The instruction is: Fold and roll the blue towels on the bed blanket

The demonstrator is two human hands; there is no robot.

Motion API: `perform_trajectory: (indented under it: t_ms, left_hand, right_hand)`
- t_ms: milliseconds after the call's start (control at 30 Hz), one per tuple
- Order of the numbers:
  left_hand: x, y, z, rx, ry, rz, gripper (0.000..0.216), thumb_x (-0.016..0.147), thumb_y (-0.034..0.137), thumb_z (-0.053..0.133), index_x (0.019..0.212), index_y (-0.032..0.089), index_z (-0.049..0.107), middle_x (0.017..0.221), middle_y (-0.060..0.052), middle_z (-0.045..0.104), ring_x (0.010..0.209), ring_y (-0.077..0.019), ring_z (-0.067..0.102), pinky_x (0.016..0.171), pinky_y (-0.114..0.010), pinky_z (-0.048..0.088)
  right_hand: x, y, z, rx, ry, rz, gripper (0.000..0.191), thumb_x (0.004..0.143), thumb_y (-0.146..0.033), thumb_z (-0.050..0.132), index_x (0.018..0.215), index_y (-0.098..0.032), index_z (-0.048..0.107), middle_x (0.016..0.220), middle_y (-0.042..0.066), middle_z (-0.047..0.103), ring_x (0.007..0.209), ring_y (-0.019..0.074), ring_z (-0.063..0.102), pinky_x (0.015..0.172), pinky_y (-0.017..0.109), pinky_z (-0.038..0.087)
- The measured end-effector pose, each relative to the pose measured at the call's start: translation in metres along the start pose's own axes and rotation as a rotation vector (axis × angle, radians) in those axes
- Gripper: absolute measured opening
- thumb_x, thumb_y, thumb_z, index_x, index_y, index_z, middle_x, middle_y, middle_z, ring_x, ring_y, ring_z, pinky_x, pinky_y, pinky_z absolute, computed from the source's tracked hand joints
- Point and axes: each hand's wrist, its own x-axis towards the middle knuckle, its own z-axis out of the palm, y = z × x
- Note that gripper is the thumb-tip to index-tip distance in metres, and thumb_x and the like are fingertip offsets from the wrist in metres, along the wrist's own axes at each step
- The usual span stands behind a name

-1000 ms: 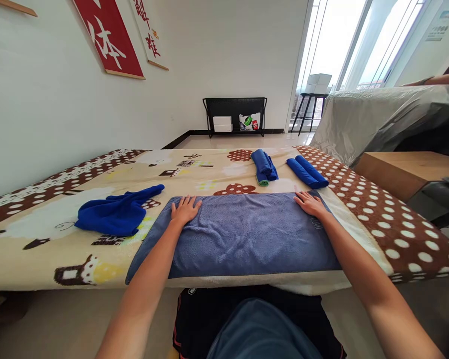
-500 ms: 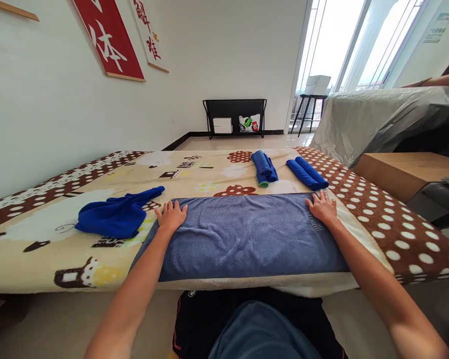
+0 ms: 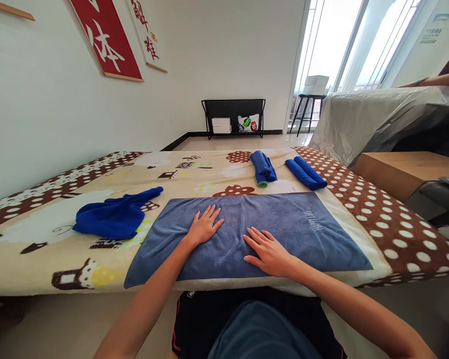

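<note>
A white wall (image 3: 48, 114) rises beyond the broad patterned blanket (image 3: 187, 188), with a red scroll (image 3: 108, 42) hung on it. On the blanket's near edge lies the grey-blue towel (image 3: 232, 214), spread out with shallow wrinkles, not rolled. To its left a blue cloth (image 3: 110, 217) lies crumpled; beyond, a green-edged bundle (image 3: 262, 168) and two blue rolls (image 3: 306, 173) are already rolled. The left hand (image 3: 205, 227) and right hand (image 3: 271, 253) rest palm down on the towel, each grip wide, grasping nothing. The towel's lettering (image 3: 312, 220) reads "HAPPY LIFE"; the scroll's large white character, "体".
</note>
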Motion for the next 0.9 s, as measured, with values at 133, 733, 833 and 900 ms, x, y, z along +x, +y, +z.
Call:
perform_trajectory:
  t_ms: [133, 733, 833, 900]
  left_hand:
    - [-0.001, -0.001, 0.001, -0.003, 0.013, 0.001, 0.061, 0.103, 0.055, 0.027, 0.157, 0.028, 0.033, 0.167, -0.006, 0.023, 0.155, -0.0235, 0.020, 0.124, -0.055, 0.016]
    - [-0.104, -0.091, 0.002, 0.015, 0.171, -0.484, 0.067, 0.099, 0.062, 0.024, 0.155, 0.028, 0.039, 0.165, -0.005, 0.027, 0.153, -0.0273, 0.025, 0.123, -0.056, 0.020]
    - [-0.116, -0.102, 0.004, 0.054, 0.210, -0.572, 0.069, 0.098, 0.062, 0.021, 0.154, 0.027, 0.040, 0.164, -0.007, 0.030, 0.153, -0.0278, 0.026, 0.122, -0.058, 0.020]
    - [-0.118, -0.100, 0.005, 0.074, 0.236, -0.605, 0.069, 0.099, 0.061, 0.019, 0.153, 0.025, 0.042, 0.164, -0.009, 0.032, 0.152, -0.0286, 0.026, 0.121, -0.060, 0.020]
  right_hand:
    - [0.013, -0.031, -0.005, 0.105, 0.027, -0.091, 0.064, 0.102, -0.059, 0.036, 0.151, -0.019, 0.045, 0.156, 0.013, 0.042, 0.147, 0.0249, 0.038, 0.118, 0.045, 0.035]
    - [-0.045, 0.103, -0.008, -0.152, 0.137, 0.417, 0.057, 0.103, -0.054, 0.030, 0.151, -0.029, 0.046, 0.159, 0.003, 0.038, 0.149, 0.0227, 0.034, 0.121, 0.048, 0.029]
    - [-0.080, 0.138, -0.013, -0.187, 0.190, 0.544, 0.058, 0.101, -0.055, 0.029, 0.149, -0.030, 0.048, 0.157, 0.002, 0.041, 0.148, 0.0225, 0.035, 0.121, 0.048, 0.029]
    - [-0.095, 0.151, -0.014, -0.202, 0.216, 0.585, 0.059, 0.100, -0.057, 0.029, 0.147, -0.030, 0.050, 0.156, 0.002, 0.043, 0.148, 0.0225, 0.036, 0.121, 0.048, 0.030]
